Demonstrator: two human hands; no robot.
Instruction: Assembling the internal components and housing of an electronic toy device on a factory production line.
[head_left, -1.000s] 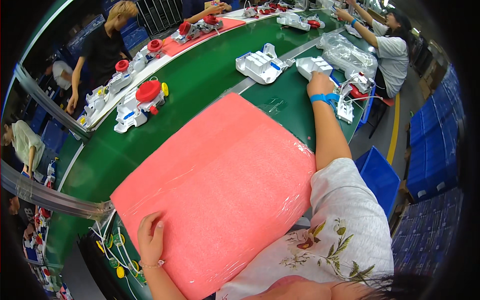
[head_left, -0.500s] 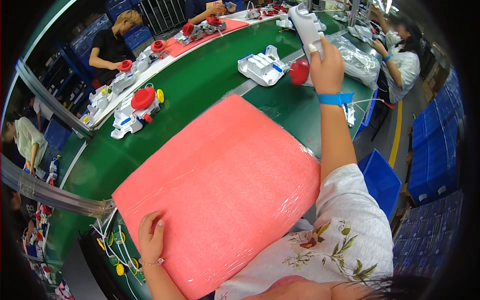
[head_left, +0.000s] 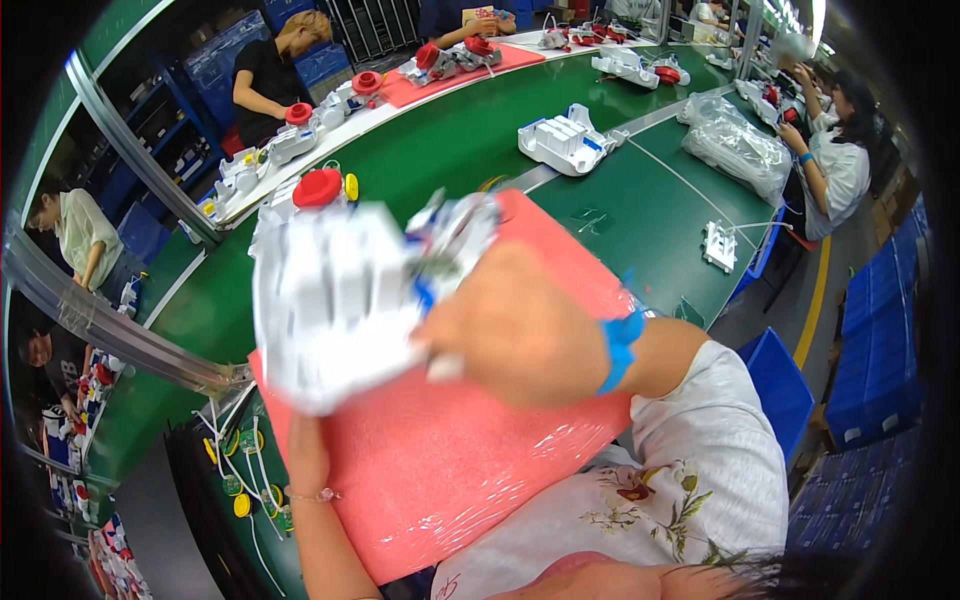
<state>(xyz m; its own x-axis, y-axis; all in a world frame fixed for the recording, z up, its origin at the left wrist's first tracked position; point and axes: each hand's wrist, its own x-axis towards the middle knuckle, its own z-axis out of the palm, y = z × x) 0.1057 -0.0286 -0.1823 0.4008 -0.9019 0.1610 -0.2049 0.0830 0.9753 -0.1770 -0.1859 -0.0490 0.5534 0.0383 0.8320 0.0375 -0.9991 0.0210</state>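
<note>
1. Right hand (head_left: 515,330) grips a white housing (head_left: 335,350), blurred, above the far-left edge of the pink pad (head_left: 470,460).
2. Left hand (head_left: 308,452) shows below the housing, partly hidden; whether it grips cannot be determined.

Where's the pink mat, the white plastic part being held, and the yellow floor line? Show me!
Pink mat (head_left: 460,460): head view, bare lower part.
White plastic part (head_left: 340,310): head view, blurred middle.
Yellow floor line (head_left: 815,300): head view, middle stretch.

We can't read any text cleanly: light characters (head_left: 68,375) on a dark shirt (head_left: 66,362), 9 o'clock, too small; red script-like mark (head_left: 447,587) on pale flowered shirt (head_left: 660,505), 6 o'clock, unclear.
</note>
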